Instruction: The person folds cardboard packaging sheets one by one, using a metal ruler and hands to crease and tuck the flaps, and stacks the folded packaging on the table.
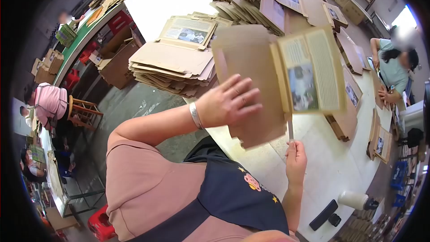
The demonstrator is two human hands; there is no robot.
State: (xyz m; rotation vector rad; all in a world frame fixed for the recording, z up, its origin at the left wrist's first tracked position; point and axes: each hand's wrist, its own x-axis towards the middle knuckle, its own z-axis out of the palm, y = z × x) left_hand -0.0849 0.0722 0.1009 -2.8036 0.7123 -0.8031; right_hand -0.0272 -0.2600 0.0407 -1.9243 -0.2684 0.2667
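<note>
My left hand point(230, 101), a silver bracelet at its wrist, lies with fingers spread over the plain brown panel of an unfolded printed cardboard box point(251, 125). The hand and box are slightly blurred. To the right of a central fold, the box's other panel carries text and a photo. My right hand point(296, 157) is closed in a pinch on the lower end of a narrow greyish strip point(290, 130). That strip runs up to the box's lower edge near the fold; whether it is stuck there I cannot tell.
Stacked flat boxes point(170, 65) stand left of my hands, and more piles point(268, 6) lie beyond on the white table point(264, 170). A white bottle point(352, 200) and a black phone-like object point(323, 215) sit at the near right. Another person point(394, 69) works across the table.
</note>
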